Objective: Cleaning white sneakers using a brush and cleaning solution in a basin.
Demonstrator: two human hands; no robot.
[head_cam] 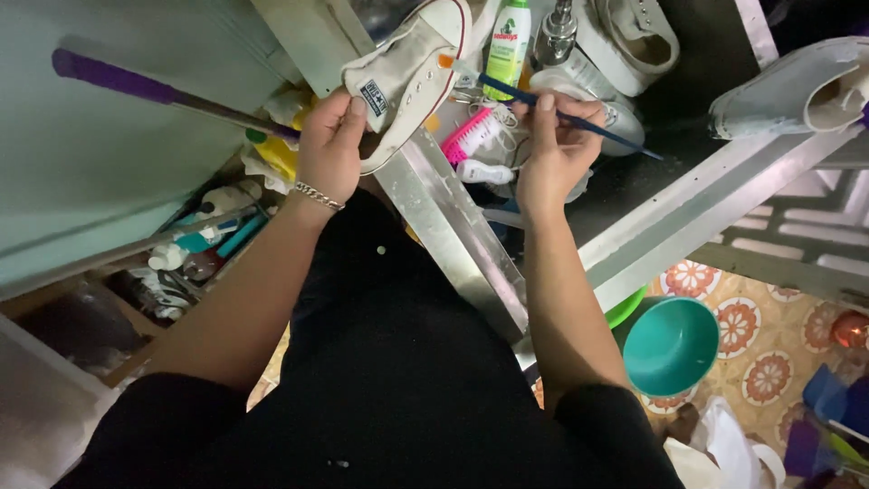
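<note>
- White canvas sneaker (407, 77): matte, woven cloth upper, smooth rubber sole rim with a thin dark stripe, small dark patch at the heel; tilted over the upper end of the slanted metal ledge (453, 235).
- Left hand (330, 145): closed around the sneaker's heel, thumb on the outside, fingers tucked into the opening; thin silver chain at the wrist.
- Right hand (554, 149): pinched shut on a slim blue toothbrush (525, 95), thumb and fingertips pressed together around the hard plastic handle; orange-and-white bristle head touching the sneaker's sole edge, handle tail jutting away from the sneaker.
- Pink bristled scrub brush (471, 134): lying just beside the sneaker, between the two hands, stiff plastic bristles.
- Green-and-white plastic bottle (507, 41) and a shiny metal pump head (557, 32): standing just beyond the sneaker's toe.
- More pale sneakers (634, 36): beyond the bottle, well apart from the held sneaker.
- Round teal plastic bowl (672, 344): smooth, on the patterned floor, far below the sneaker.
- Purple-handled rod (154, 91): slanting toward the sneaker's heel, behind the left hand.
</note>
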